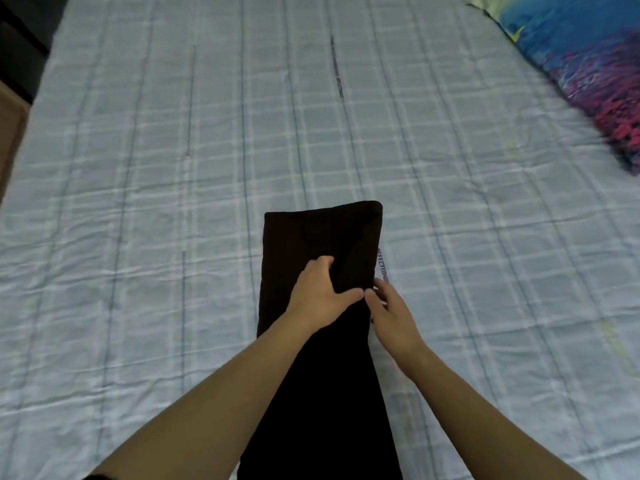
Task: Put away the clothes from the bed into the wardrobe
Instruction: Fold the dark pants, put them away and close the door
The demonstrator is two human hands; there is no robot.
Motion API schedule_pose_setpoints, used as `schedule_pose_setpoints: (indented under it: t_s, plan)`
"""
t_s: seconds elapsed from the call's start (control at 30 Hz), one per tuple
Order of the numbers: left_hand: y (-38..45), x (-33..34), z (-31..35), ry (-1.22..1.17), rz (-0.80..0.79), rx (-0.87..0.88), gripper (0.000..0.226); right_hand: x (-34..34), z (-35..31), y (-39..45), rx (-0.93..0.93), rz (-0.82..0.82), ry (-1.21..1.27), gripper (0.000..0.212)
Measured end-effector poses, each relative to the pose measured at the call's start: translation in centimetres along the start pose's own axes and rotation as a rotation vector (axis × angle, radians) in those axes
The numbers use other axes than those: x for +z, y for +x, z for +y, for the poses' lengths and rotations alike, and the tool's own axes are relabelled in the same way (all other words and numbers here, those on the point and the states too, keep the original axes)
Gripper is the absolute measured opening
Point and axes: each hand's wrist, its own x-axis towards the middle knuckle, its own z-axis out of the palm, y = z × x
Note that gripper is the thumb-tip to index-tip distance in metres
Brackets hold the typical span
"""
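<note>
A long black garment (322,233), folded into a narrow strip, lies on the bed and runs from the middle of the view down to its bottom edge. My left hand (320,292) rests flat on top of it, thumb spread to the right. At the strip's right edge, beside that thumb, my right hand (389,315) pinches the fabric: thumb on the cloth, fingers at the edge against the sheet. The garment's near end is hidden between my forearms. No wardrobe is in view.
The bed is covered by a pale blue checked sheet (173,202) that fills most of the view. A colourful blue and pink pillow (588,71) lies at the far right corner. Dark furniture and a brown edge (10,126) border the bed on the left.
</note>
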Motion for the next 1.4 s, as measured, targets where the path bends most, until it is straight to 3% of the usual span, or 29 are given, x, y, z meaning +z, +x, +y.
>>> schedule_pose_setpoints:
  t_s: [0.13, 0.3, 0.37, 0.43, 0.47, 0.57, 0.6, 0.7, 0.77, 0.9, 1.03, 1.13, 1.27, 1.4]
  plan:
    - [2.5, 0.8, 1.3, 0.008, -0.022, -0.055, 0.084, 1.1, -1.6, 1.2, -0.048, 0.026, 0.097, 0.031]
    - [1.7, -1.3, 2.0, -0.155, -0.048, 0.023, 0.038, 1.3, -2.8, 0.3, -0.192, 0.029, 0.124, 0.035]
    - [0.3, -2.9, 2.2, -0.200, -0.048, 0.047, 0.031, 1.1, -3.2, 0.4, -0.299, 0.104, 0.127, 0.030]
    - [-1.1, -4.5, 2.2, -0.295, -0.029, 0.059, 0.029, 1.0, -3.9, 0.6, -0.271, 0.144, 0.249, 0.018]
    - [-1.7, -5.2, 2.2, -0.358, -0.018, 0.051, 0.029, 1.1, -4.2, 0.8, -0.200, 0.113, 0.321, 0.025]
    - [-3.1, -7.3, 2.1, -0.517, -0.029, 0.006, 0.031, 1.7, -5.5, 1.0, 0.026, -0.039, 0.419, 0.081]
    - [-3.4, -7.8, 2.1, -0.559, -0.038, -0.003, 0.030, 1.9, -5.7, 0.9, 0.073, -0.096, 0.449, 0.085]
    - [-3.9, -8.8, 1.8, -0.668, -0.034, -0.007, 0.020, 2.7, -6.5, 0.2, 0.117, -0.302, 0.541, 0.057]
    - [-3.8, -9.2, 1.4, -0.720, -0.060, 0.002, 0.023, 3.2, -6.2, -0.1, 0.097, -0.347, 0.484, 0.045]
    - [-3.0, -9.0, -0.5, -0.623, -0.073, 0.037, 0.031, 3.6, -5.2, 0.2, 0.075, -0.286, 0.471, 0.032]
    - [-1.4, -6.6, -3.0, -0.469, 0.047, -0.137, 0.025, 4.1, -4.6, 1.1, 0.039, -0.057, 0.281, 0.017]
    - [-0.3, -5.3, -3.4, -0.506, 0.020, -0.234, 0.036, 4.2, -4.5, 1.8, 0.016, 0.001, 0.231, 0.012]
    - [0.5, -4.8, -3.1, -0.606, -0.084, -0.169, 0.026, 3.7, -4.5, 2.3, -0.035, -0.013, 0.195, 0.007]
    - [0.0, -5.3, -2.9, -0.573, 0.000, -0.118, 0.008, 2.9, -4.4, 2.6, -0.074, 0.006, 0.112, 0.007]
